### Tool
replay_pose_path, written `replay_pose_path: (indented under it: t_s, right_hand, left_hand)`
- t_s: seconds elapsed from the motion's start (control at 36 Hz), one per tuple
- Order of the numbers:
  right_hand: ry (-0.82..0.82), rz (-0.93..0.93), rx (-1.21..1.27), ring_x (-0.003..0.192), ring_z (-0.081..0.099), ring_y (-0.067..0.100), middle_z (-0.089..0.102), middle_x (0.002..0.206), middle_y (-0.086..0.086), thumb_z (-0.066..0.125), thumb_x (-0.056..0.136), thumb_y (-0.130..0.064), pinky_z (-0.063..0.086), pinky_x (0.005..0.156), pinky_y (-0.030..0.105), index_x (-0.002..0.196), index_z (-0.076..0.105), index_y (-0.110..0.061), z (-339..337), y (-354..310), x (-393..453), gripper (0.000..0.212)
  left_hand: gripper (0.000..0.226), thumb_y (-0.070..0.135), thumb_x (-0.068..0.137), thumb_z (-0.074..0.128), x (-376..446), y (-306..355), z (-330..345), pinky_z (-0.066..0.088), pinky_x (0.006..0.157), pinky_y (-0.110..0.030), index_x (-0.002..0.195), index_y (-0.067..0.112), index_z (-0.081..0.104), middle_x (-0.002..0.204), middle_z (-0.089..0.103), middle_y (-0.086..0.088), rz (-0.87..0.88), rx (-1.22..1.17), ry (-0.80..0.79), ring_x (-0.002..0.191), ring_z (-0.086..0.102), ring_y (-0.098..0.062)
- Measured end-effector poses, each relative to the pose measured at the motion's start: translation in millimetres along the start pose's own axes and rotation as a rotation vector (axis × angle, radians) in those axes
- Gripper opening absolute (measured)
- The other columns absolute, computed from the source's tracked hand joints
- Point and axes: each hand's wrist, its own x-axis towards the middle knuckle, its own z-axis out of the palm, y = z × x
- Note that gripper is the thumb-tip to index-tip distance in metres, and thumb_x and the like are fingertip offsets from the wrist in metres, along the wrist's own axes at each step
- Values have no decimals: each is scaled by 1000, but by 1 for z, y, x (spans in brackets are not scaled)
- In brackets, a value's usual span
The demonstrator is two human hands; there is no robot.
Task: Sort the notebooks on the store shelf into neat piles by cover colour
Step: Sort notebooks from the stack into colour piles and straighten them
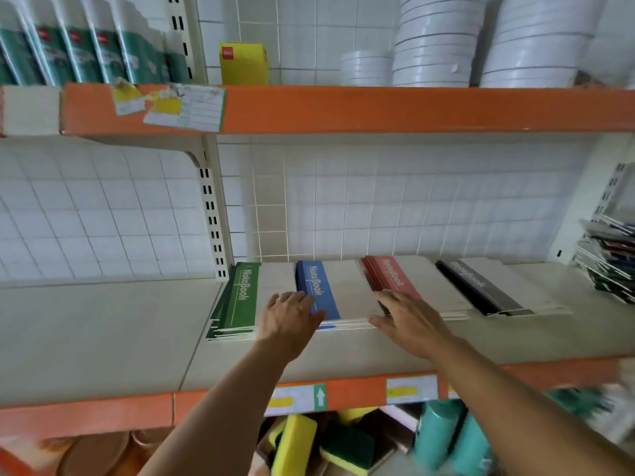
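Four notebook piles lie side by side on the cream shelf [103, 338]: green [240, 297], blue [318, 290], red [391, 276] and black [481, 286]. My left hand [292, 317] rests with straight fingers on the left front corner of the blue pile. Across from it, my right hand [409, 317] lies flat against that pile's right front corner, beside the red pile. Both hands flank the blue pile and neither curls round a notebook.
An untidy stack of dark booklets [611, 262] leans at the shelf's far right. The orange upper shelf [378, 108] overhangs, carrying white tape rolls [439, 39] and a yellow box [243, 63]. Sponges [295, 444] and teal bottles [443, 438] sit below.
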Motion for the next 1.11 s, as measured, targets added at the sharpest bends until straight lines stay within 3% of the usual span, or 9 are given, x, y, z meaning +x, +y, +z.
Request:
replay_pose_path:
  t_s: [0.36,0.61,0.92,1.11]
  right_hand:
    - [21,196,-71,135,37,19,36,151,-1,36,98,-52,28,106,28,148,29,-22,-26,109,-106,58]
    - [22,240,-138,135,37,16,39,149,-2,33,98,-53,26,106,25,147,33,-22,-55,212,-198,58]
    - [18,361,-140,135,37,14,38,150,-5,33,98,-53,29,108,27,147,33,-23,-90,313,-284,57]
    - [61,427,-152,127,44,13,48,141,-6,37,99,-49,33,101,27,142,39,-26,-108,362,-309,49]
  left_hand:
    - [44,53,98,31,-7,143,13,27,105,-30,126,29,53,133,54,8,170,-3,-12,127,44,-14]
    - [47,51,99,31,-27,279,16,23,107,-29,133,25,50,139,50,3,271,-6,-50,131,40,-18]
    - [46,52,100,27,-32,406,24,25,108,-30,132,27,48,136,51,5,381,19,-68,129,42,-17]
    - [49,53,99,26,-6,473,20,22,110,-31,134,27,48,139,48,5,449,-25,-64,132,38,-16]
